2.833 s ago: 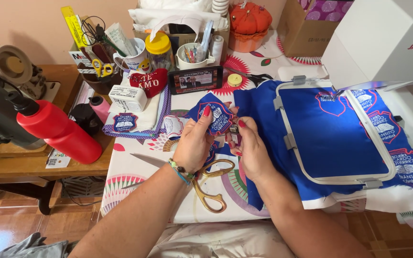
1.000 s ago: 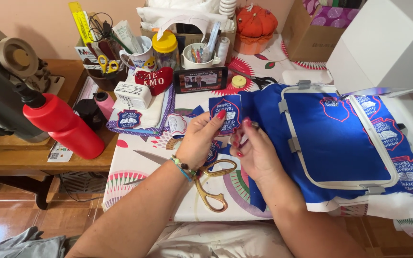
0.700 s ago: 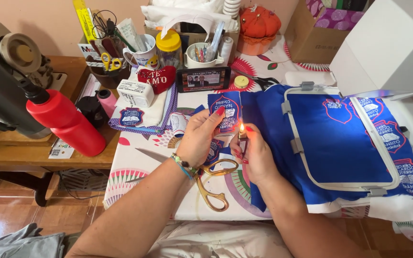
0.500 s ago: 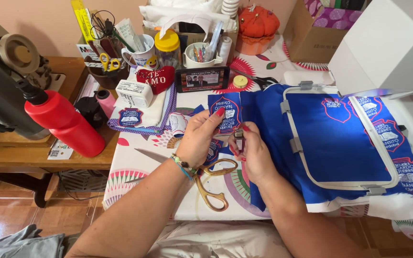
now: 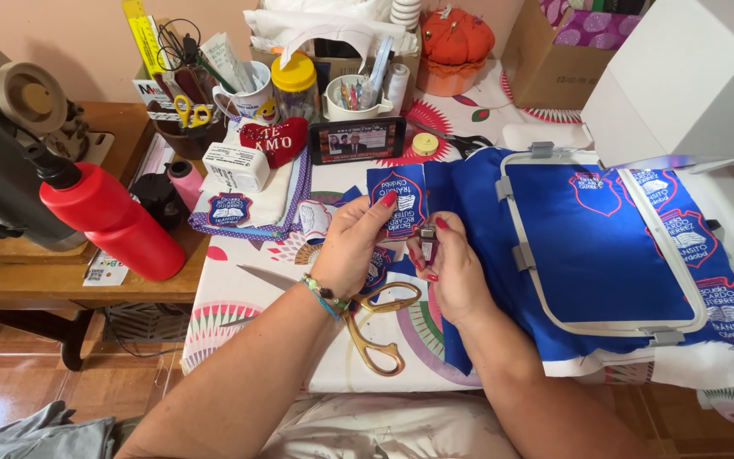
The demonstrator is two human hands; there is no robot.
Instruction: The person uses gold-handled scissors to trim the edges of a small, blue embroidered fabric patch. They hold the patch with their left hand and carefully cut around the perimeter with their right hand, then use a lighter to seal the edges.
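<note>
Pale pink wall [image 5: 61,34] behind the grip; brown wooden side table [image 5: 70,280] to its left, glossy reddish-brown tiled floor [image 5: 10,382] below, and patterned white tablecloth [image 5: 239,297] beneath it, evenly lit.

The patch [image 5: 398,197] at the left hand [image 5: 352,246] is matt blue cloth with stitched thread. The lighter [image 5: 427,242] in the right hand [image 5: 450,268] has a shiny metal top. At 6 o'clock of the hands lie glossy gold metal scissors [image 5: 375,327]. At 9 o'clock stands a smooth red plastic bottle [image 5: 116,223].

Red bottle [image 5: 116,223], gold scissors [image 5: 375,327], embroidery hoop [image 5: 598,242], orange pincushion [image 5: 456,38].
</note>
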